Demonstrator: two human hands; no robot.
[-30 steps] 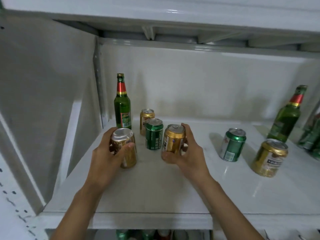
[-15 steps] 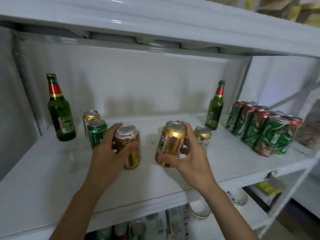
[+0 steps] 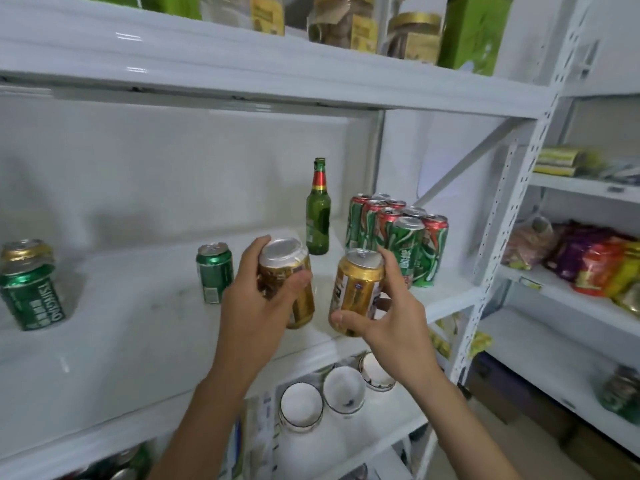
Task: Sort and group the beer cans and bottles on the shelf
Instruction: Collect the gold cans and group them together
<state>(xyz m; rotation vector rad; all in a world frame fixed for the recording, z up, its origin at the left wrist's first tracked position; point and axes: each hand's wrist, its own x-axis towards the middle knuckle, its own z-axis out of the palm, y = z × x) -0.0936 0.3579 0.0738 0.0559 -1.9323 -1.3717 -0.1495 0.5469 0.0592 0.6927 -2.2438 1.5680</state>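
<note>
My left hand (image 3: 254, 306) grips a gold can (image 3: 289, 271) and my right hand (image 3: 388, 323) grips a second gold can (image 3: 356, 289), both held above the white shelf (image 3: 121, 341) near its right front. A green can (image 3: 214, 271) stands just left of my left hand. A green bottle with a red neck (image 3: 318, 216) stands behind the held cans. A cluster of several green-and-red cans (image 3: 401, 233) fills the shelf's right end. At the far left a green can (image 3: 31, 299) stands in front of a gold can (image 3: 26, 249).
The shelf above (image 3: 242, 64) carries jars and green boxes. Below, white bowls (image 3: 322, 396) sit on the lower shelf. A perforated white upright (image 3: 498, 220) bounds the right end, with snack packets (image 3: 595, 265) on the neighbouring rack.
Both hands have carried their gold cans to the right along the shelf, toward the bottle and the green-and-red cans. The view has swung right; the left bottle is out of sight.
</note>
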